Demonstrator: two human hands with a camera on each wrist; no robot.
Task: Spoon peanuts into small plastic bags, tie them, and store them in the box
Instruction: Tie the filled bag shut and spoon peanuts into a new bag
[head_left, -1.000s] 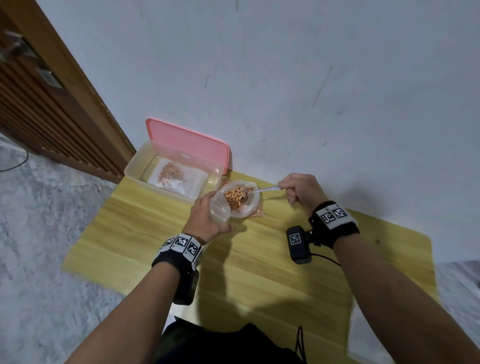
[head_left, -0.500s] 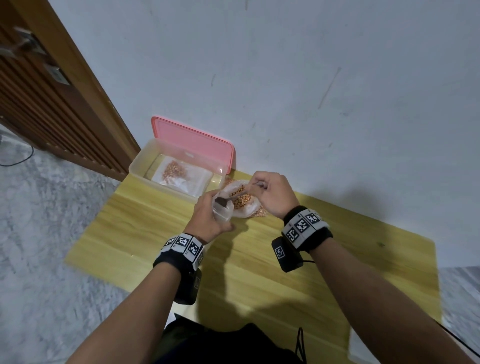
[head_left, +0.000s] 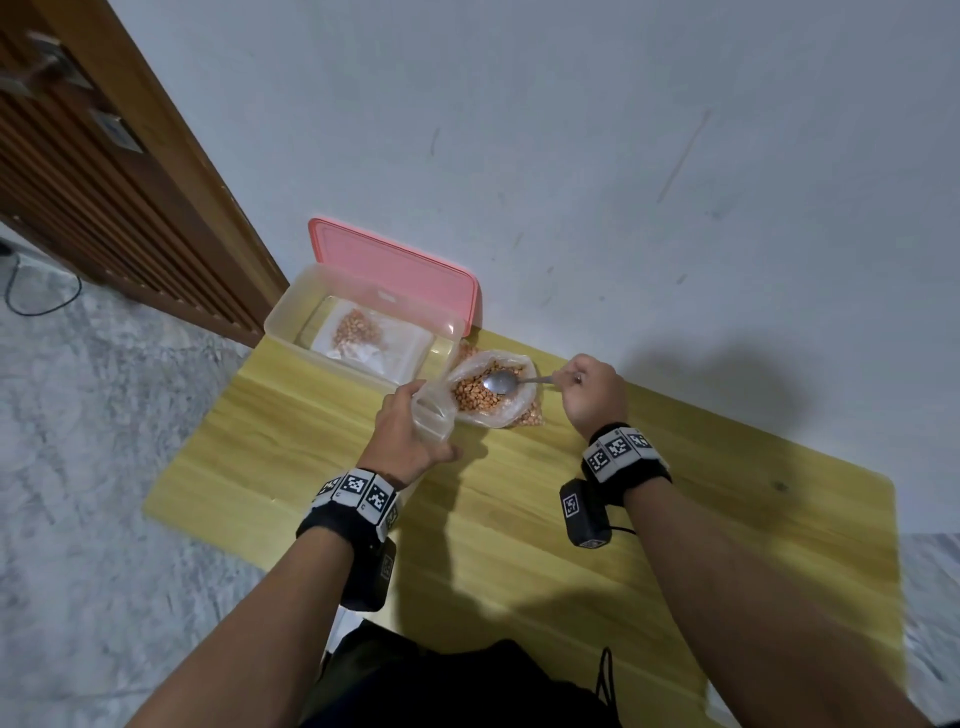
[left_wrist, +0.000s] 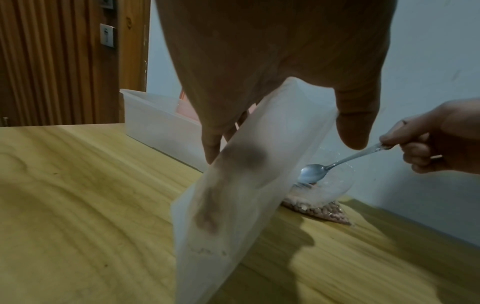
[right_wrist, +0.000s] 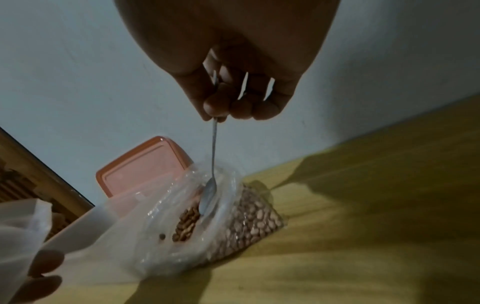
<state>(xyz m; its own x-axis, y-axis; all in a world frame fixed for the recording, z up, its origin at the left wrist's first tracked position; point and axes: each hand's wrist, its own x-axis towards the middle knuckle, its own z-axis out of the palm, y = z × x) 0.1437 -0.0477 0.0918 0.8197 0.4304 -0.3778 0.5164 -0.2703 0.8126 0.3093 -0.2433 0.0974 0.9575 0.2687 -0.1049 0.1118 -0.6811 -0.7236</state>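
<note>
My left hand (head_left: 410, 436) grips the mouth of a small clear plastic bag (head_left: 434, 415) that hangs down to the table; in the left wrist view the small bag (left_wrist: 233, 185) holds a few peanuts. My right hand (head_left: 589, 392) pinches the handle of a metal spoon (head_left: 501, 383), whose bowl sits over the peanuts in a large open bag (head_left: 493, 395) just right of the small bag. The spoon (right_wrist: 207, 197) and the large peanut bag (right_wrist: 233, 222) also show in the right wrist view. A clear box (head_left: 291, 312) with a packed peanut bag (head_left: 358, 327) inside stands at the back left.
The box's pink lid (head_left: 395, 270) leans on the wall behind it. The yellow wooden table (head_left: 519, 545) butts against a grey wall; a brown wooden door (head_left: 104, 182) stands at the left. Bare tabletop lies in front of and to the right of the hands.
My right hand swung the spoon to the small bag half a second ago, then drew back right; the spoon's bowl is now over the peanuts in the large bag. The left hand kept holding the small bag.
</note>
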